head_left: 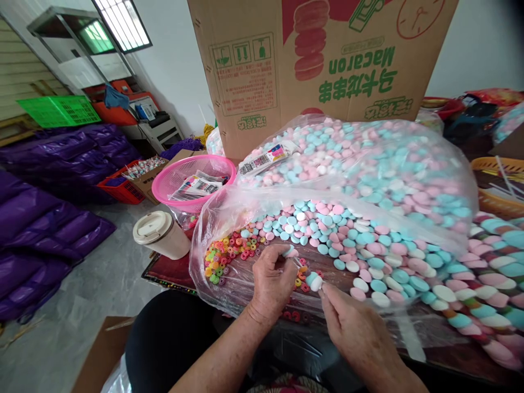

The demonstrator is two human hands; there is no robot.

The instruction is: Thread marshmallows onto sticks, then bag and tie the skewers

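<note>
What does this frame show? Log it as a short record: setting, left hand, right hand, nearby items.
setting: table heaped with candy, storeroom behind
left hand: pinching a pastel disc in the open clear bag
right hand: fingertips holding a white disc
pastel discs: pink, blue, white, spilling from the bag
ring candies: multicoloured pile left of the hands
nearby: lidded cup, pink basket, Macaron carton

Left hand (271,284) curled knuckles-up, right hand (356,327) pinching beside it.
</note>
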